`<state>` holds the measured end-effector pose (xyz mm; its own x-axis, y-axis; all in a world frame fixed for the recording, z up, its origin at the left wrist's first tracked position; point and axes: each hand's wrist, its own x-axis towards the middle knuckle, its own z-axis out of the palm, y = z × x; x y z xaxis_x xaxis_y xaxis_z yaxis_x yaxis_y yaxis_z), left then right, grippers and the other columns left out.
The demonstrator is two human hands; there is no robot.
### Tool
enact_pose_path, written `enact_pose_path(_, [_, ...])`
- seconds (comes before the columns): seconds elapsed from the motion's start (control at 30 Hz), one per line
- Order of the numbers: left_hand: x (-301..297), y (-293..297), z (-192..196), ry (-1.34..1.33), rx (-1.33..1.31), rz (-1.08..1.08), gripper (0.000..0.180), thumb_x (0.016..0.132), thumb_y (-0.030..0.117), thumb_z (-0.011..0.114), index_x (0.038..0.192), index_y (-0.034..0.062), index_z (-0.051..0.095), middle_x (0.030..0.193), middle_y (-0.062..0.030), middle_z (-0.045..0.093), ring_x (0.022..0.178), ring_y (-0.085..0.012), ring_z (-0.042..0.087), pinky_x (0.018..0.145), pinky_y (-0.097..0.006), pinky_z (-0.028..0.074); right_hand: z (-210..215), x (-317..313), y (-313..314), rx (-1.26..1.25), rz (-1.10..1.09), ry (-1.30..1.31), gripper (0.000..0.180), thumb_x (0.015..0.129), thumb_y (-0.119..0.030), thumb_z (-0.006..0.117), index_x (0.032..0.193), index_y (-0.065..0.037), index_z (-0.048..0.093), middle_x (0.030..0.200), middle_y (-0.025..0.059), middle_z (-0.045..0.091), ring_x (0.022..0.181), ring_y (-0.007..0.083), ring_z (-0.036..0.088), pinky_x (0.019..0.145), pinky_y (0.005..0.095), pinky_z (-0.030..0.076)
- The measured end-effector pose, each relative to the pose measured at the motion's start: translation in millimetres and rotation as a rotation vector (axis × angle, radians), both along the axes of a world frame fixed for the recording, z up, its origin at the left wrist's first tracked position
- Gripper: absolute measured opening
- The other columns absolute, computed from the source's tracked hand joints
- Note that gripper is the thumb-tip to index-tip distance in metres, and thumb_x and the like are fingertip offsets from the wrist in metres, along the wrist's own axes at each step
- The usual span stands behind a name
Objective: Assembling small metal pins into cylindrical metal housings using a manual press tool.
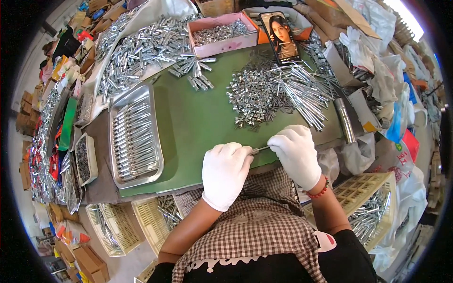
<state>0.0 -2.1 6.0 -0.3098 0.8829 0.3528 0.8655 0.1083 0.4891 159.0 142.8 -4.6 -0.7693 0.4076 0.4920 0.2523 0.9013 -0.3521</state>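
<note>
Metal tray (136,137) at surface's left edge holds finished metal rods laid in a row. Pink box (222,33) at the far edge is full of small metal bits. Small white tray (86,158) left of the metal tray holds tiny parts. Yellow crates: one (370,207) by the right forearm w/ rods in it, others (141,221) below the near edge.

Thin metal pin (259,150) sits at the near edge of the green surface (198,118), pinched btwn both gloved hands: left hand (225,172) closed on its left end, right hand (296,153) closed on its right end.

Loose pile of small parts and long pins (278,94) lies just beyond the hands. Surface centre is open btwn tray and pile; phone (280,37) leans at the far edge.
</note>
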Motion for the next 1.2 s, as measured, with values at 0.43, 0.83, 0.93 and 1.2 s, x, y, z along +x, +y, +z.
enact_pose_path(0.43, [11,4,-6,-0.031,0.047,0.006,0.013,0.083,0.013,0.077,0.095,0.0108,0.074,0.092,-0.0073,0.069,0.087,-0.0323,0.064,0.079,-0.045,0.048,6,-1,50,0.066,-0.328,0.035,0.007,0.084,-0.014,0.074,0.09,-0.015,0.072,0.092,0.0053,0.067,0.095,0.0311,0.063,0.087,0.0452,0.047])
enact_pose_path(0.83, [8,3,-12,0.018,0.078,-0.021,0.015,0.083,0.012,0.076,0.097,0.0112,0.07,0.09,-0.005,0.066,0.087,-0.03,0.063,0.077,-0.043,0.046,23,-4,20,-0.193,-0.196,-0.008,0.007,0.087,-0.005,0.068,0.091,-0.01,0.068,0.092,0.0076,0.07,0.091,0.033,0.065,0.084,0.0443,0.05])
enact_pose_path(0.93, [7,4,-12,0.006,0.067,-0.031,0.016,0.082,0.012,0.076,0.097,0.0112,0.07,0.089,-0.0047,0.065,0.085,-0.03,0.062,0.076,-0.043,0.045,27,-4,16,-0.152,0.037,0.035,0.016,0.083,-0.002,0.069,0.095,-0.012,0.073,0.09,0.0064,0.071,0.09,0.0302,0.066,0.084,0.042,0.051])
enact_pose_path(1.2, [7,4,-12,0.001,0.102,-0.03,0.015,0.082,0.012,0.076,0.095,0.0109,0.071,0.088,-0.0052,0.064,0.082,-0.0304,0.061,0.073,-0.044,0.045,21,-17,0,-0.236,0.156,-0.026,0.017,0.082,-0.002,0.069,0.095,-0.012,0.069,0.085,0.0054,0.071,0.084,0.0299,0.067,0.082,0.0426,0.051])
